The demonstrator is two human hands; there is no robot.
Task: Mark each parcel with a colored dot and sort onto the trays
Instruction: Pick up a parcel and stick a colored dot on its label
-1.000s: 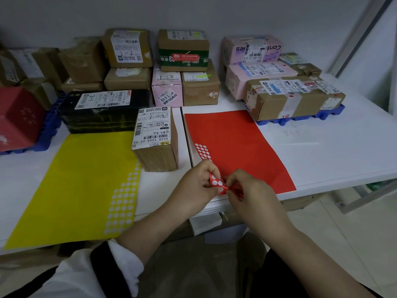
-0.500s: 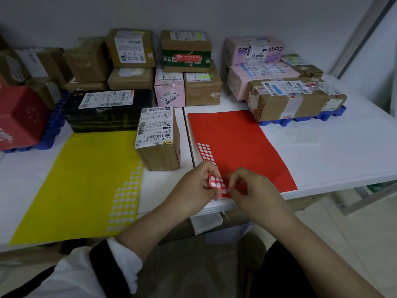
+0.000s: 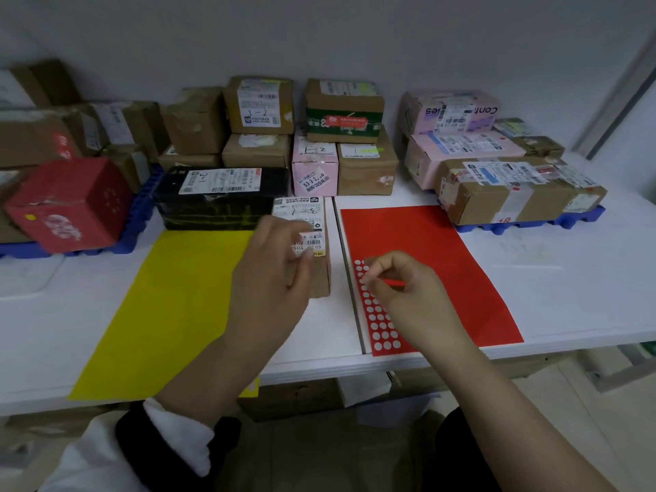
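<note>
White tabletop (image 3: 568,296) carries the parcel (image 3: 323,275) between a yellow sheet (image 3: 170,296) and a red sheet (image 3: 443,261). Our left hand (image 3: 273,278) blurs over the parcel's label; we cannot tell whether it grips. Just right of the parcel, our right hand (image 3: 401,292) pinches a red dot (image 3: 392,281).

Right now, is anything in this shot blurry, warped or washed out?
Head view: the left hand is motion-blurred over the labelled parcel; the right hand, pinching a thin red piece, is sharp; wide-angle bowing curves the table edge; light soft, no glare.
</note>
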